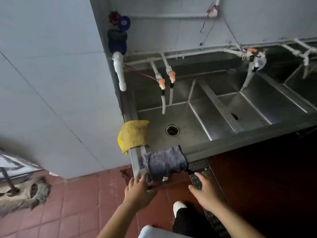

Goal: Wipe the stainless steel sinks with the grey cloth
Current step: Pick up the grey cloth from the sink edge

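Note:
A grey cloth point(164, 162) hangs over the front left corner of the stainless steel sinks point(223, 145). The left basin point(187, 117) has a round drain point(172, 130); a second basin point(253, 107) lies to its right. My left hand point(139, 191) is just below the cloth's lower left edge, fingers spread and touching or nearly touching it. My right hand point(205, 191) hovers open below the cloth's right side, apart from it.
A yellow cloth point(133, 134) drapes over the sink's left rim. White pipes with orange taps point(164, 79) hang over the basins. A mop head point(22, 193) lies on the red tile floor at left. A perforated floor drain grate point(204, 172) runs under my right hand.

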